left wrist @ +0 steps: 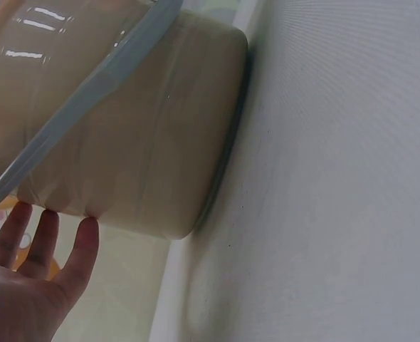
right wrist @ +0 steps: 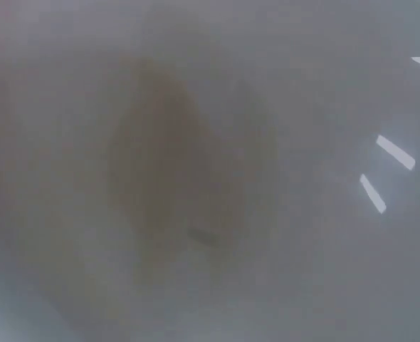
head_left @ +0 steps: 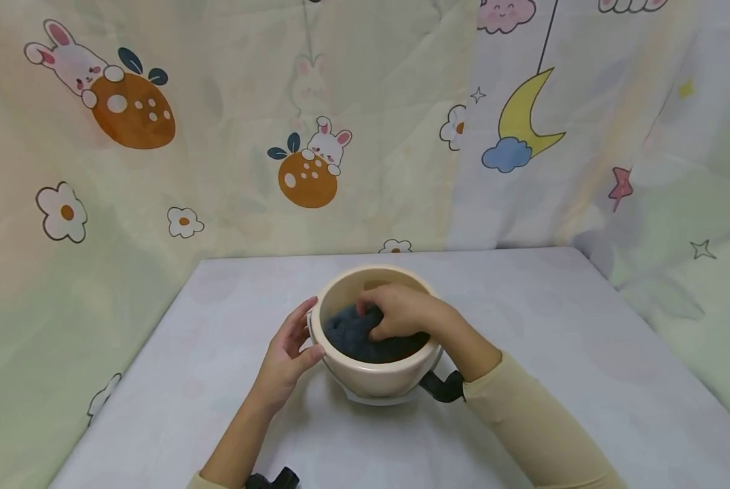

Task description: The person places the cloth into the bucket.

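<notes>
A cream plastic bucket stands upright, with a dark blue cloth inside it. My right hand reaches down into the bucket, thumb and fingers curled on the fluffy cloth; some fingertips are hidden. At the bucket's left side, my left hand rests its spread fingers and thumb against the rim and wall. The left wrist view shows straight fingertips of the left hand touching the bucket wall. The right wrist view is a blurred close-up of a pale glossy surface.
A light grey handle slants across the bucket's outside. The bucket stands on a table covered in pale cloth. Printed fabric hangs behind and beside the table. Black wrist mounts sit on both forearms, the right one close to the bucket.
</notes>
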Available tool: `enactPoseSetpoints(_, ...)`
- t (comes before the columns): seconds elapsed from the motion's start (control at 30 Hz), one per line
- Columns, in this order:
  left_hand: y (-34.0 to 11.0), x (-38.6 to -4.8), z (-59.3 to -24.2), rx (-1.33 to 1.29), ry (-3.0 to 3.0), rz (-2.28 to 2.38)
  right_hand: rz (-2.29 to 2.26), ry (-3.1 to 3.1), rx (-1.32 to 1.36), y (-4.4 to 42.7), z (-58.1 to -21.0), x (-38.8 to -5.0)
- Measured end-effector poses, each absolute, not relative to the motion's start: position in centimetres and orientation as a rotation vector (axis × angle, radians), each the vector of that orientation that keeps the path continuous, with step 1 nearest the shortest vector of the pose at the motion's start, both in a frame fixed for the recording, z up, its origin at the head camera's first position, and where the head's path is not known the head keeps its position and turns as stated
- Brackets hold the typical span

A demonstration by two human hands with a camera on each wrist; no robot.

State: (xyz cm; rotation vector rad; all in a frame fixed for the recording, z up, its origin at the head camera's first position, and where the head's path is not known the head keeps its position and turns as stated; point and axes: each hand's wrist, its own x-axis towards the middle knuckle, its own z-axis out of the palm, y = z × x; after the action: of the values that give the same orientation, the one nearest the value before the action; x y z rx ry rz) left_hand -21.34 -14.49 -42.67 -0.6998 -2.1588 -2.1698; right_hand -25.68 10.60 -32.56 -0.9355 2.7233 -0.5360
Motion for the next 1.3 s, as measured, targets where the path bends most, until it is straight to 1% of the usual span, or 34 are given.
enactPoseSetpoints(0.17, -14.46, -21.35, -42.72, -0.696, -2.151, -2.175, -0.436, 2.712, -0.906, 10.48, -32.76, -25.65)
enactPoseSetpoints(0.5, -14.38, -21.34, -42.67, -0.676, -2.16, -2.194, -0.401, 2.69, -0.794, 10.2, -33.07, -25.49)
enactPoseSetpoints(0.87, -14.37, -21.27, -42.67, -0.69, -2.14, -2.201, -0.317, 2.683, -0.796, 10.15, -33.15, -25.36)
enactPoseSetpoints(1.3, -14.39, -21.3, -42.72, -0.698, -2.139, -2.199, -0.34, 2.694, -0.832, 10.36, -32.94, -25.08)
